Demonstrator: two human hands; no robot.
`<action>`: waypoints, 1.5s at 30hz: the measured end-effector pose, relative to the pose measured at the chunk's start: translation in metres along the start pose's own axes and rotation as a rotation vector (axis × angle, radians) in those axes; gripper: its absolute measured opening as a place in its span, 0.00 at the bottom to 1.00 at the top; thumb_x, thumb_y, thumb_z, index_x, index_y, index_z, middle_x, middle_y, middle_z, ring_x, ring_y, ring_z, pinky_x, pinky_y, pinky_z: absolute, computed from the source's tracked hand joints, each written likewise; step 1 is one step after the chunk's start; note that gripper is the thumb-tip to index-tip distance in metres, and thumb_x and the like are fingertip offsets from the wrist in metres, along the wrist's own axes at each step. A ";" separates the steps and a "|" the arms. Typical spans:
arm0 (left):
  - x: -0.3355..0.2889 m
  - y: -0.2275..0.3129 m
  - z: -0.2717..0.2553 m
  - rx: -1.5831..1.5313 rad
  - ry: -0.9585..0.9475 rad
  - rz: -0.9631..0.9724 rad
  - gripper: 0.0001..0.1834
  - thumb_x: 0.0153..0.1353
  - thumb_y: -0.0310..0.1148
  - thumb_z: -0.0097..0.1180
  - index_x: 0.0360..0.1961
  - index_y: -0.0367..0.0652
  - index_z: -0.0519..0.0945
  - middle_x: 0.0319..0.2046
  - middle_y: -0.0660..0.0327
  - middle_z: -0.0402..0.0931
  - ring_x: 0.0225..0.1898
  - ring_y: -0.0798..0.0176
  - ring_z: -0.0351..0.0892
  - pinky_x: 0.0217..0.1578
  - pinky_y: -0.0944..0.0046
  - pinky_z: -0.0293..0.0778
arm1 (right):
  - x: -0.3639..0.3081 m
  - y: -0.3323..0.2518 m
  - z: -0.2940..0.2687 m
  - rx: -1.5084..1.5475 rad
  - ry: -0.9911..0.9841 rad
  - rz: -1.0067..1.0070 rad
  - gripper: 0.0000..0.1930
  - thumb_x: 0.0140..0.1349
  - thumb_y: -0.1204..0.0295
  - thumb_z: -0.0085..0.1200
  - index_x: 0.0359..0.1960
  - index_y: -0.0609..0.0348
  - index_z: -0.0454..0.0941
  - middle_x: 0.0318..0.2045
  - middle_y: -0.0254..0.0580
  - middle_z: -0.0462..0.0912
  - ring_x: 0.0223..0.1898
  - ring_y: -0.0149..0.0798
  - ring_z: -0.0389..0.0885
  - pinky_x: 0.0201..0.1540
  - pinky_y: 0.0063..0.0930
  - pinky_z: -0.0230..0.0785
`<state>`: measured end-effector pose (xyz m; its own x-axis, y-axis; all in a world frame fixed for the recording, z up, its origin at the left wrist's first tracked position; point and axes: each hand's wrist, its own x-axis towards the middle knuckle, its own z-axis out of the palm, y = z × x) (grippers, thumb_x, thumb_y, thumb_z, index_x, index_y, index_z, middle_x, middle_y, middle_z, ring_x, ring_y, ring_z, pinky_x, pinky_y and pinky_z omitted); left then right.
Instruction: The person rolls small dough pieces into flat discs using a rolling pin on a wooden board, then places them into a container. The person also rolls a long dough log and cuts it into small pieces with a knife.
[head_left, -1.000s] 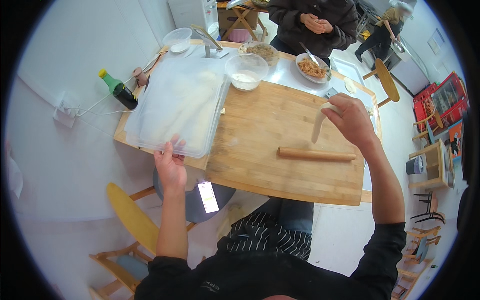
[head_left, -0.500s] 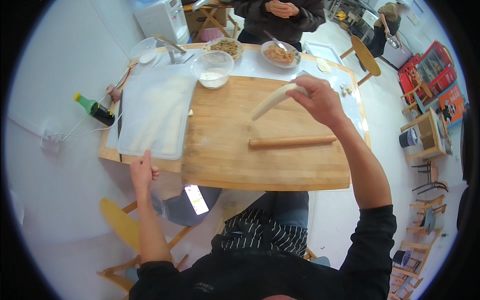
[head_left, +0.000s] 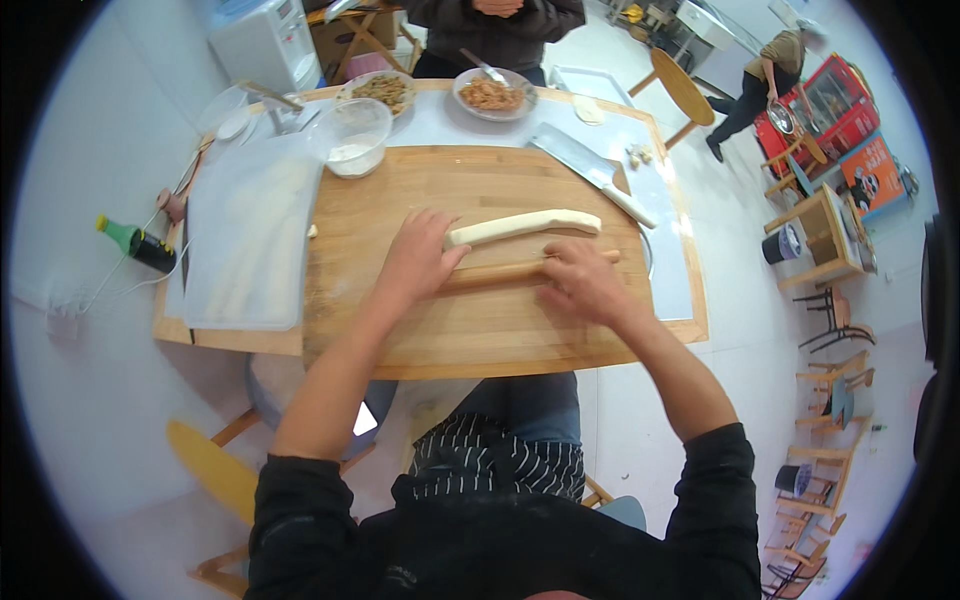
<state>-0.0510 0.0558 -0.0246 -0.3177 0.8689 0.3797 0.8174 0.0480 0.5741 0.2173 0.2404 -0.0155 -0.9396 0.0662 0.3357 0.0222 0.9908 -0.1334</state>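
A long pale strip of dough (head_left: 530, 226) lies slightly bent across the wooden board (head_left: 400, 335). Its left end sits between the thumb and fingers of my left hand (head_left: 418, 252), which is closed round it. Just nearer to me, a wooden rolling pin (head_left: 497, 273) lies almost parallel to the dough. My right hand (head_left: 588, 285) has its fingers curled over the right part of this pin; some blur hides the exact grip. The left end of the pin is hidden by my left hand and wrist.
A cleaver (head_left: 585, 165) lies on the board's far right. Behind are a flour bowl (head_left: 357, 160) and two filling bowls (head_left: 380, 88) (head_left: 490, 97). A translucent lid (head_left: 245, 235) covers more dough at left. Another person (head_left: 480, 35) stands across the table.
The dough strip, held up in my right hand before, now lies on the board. My left hand has left the lid for the dough; my right has moved down to the rolling pin.
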 end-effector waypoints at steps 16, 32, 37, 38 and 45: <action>-0.058 -0.009 -0.043 0.183 -0.288 -0.137 0.19 0.60 0.32 0.69 0.52 0.39 0.82 0.46 0.48 0.78 0.53 0.40 0.76 0.56 0.46 0.73 | 0.013 0.092 -0.019 -0.012 0.198 0.176 0.03 0.62 0.77 0.61 0.37 0.58 0.84 0.45 0.44 0.83 0.49 0.51 0.80 0.52 0.46 0.74; -0.044 -0.012 0.011 0.462 -0.078 -0.037 0.15 0.71 0.44 0.58 0.38 0.42 0.78 0.39 0.48 0.77 0.45 0.40 0.75 0.47 0.40 0.68 | 0.057 -0.028 0.062 0.172 0.151 0.244 0.23 0.72 0.50 0.56 0.27 0.55 0.86 0.31 0.47 0.83 0.41 0.54 0.84 0.45 0.47 0.76; -0.021 0.005 -0.006 0.145 -0.220 -0.188 0.16 0.75 0.42 0.54 0.35 0.40 0.77 0.34 0.47 0.76 0.42 0.35 0.75 0.43 0.42 0.71 | 0.042 -0.021 0.022 0.208 -0.059 0.455 0.27 0.74 0.49 0.53 0.24 0.56 0.88 0.28 0.52 0.85 0.42 0.56 0.86 0.45 0.50 0.77; -0.020 0.012 -0.007 0.154 -0.272 -0.209 0.15 0.75 0.42 0.55 0.36 0.40 0.77 0.36 0.46 0.77 0.43 0.35 0.76 0.44 0.42 0.72 | 0.033 -0.019 0.013 0.212 -0.077 0.503 0.27 0.74 0.49 0.53 0.24 0.56 0.88 0.27 0.52 0.85 0.41 0.56 0.86 0.44 0.50 0.77; -0.027 0.050 0.030 0.454 -0.205 0.039 0.14 0.73 0.40 0.58 0.44 0.37 0.77 0.46 0.43 0.77 0.46 0.34 0.75 0.48 0.42 0.72 | -0.014 -0.028 0.001 -0.077 -0.012 0.446 0.23 0.75 0.51 0.53 0.31 0.53 0.90 0.35 0.48 0.85 0.44 0.56 0.82 0.48 0.55 0.72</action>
<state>0.0126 0.0490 -0.0280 -0.2186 0.9511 0.2184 0.9681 0.1833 0.1709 0.2290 0.2119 -0.0175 -0.8363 0.4880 0.2499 0.4510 0.8715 -0.1925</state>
